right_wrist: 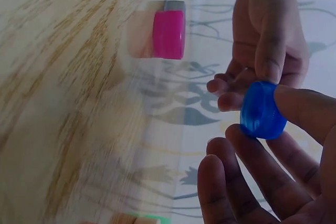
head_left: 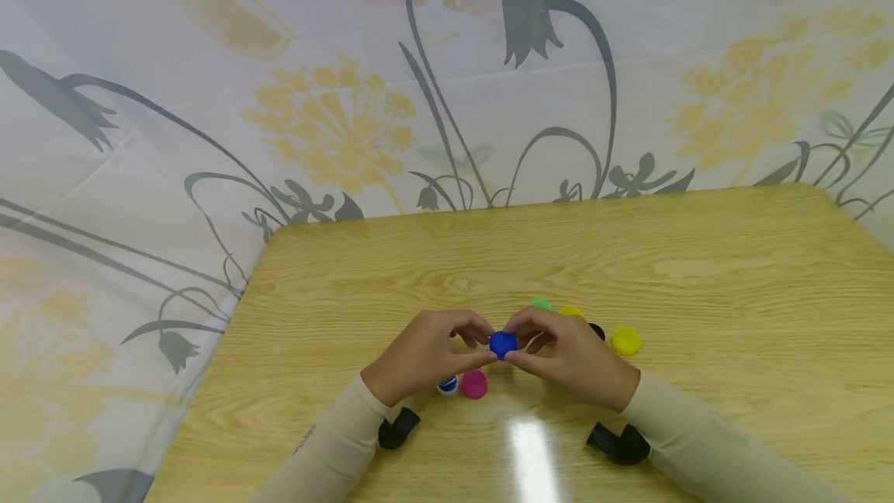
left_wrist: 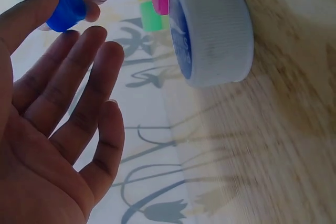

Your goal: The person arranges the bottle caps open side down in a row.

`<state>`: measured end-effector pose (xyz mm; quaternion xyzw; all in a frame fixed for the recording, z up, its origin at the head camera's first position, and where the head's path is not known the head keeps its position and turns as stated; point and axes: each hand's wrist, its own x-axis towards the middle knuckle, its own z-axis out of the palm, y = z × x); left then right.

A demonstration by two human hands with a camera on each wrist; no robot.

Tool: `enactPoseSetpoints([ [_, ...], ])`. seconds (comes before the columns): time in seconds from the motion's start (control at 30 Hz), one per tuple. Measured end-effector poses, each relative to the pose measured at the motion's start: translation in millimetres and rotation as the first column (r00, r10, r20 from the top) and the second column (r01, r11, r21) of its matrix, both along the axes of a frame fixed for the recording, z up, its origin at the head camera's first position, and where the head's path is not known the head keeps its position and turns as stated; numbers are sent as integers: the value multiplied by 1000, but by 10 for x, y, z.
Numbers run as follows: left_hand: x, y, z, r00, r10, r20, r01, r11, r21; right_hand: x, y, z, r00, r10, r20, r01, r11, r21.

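A small blue bottle cap is held up over the table between both hands. My left hand pinches one side of it with thumb and fingertips, and my right hand pinches the other side. The right wrist view shows the hollow inside of the blue cap, with the right thumb on its outer face. Below my left hand, a white ribbed cap with a blue top sits beside a pink cap on the table.
Beyond my right hand lie a green cap, a yellow cap, a partly hidden black cap and another yellow cap. The wood-grain table ends at a flower-printed cloth. Black wrist-worn pieces sit under both sleeves.
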<state>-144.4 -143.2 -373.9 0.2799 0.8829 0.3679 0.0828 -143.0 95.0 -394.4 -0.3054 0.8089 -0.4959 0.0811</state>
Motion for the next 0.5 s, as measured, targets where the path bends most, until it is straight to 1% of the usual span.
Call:
enactPoseSetpoints([
  [0.17,11,8,-9,1000,-13,-14,12,998,-65,7,-6,-15,1000,11,-17,-10,1000,22],
  [0.33,6,12,-34,999,-44,-18,42,994,-103,6,-10,-33,998,52,-35,-50,998,46],
  [0.5,5,30,-56,995,-77,-56,69,988,-137,11,-11,-36,997,77,-20,-75,994,73],
])
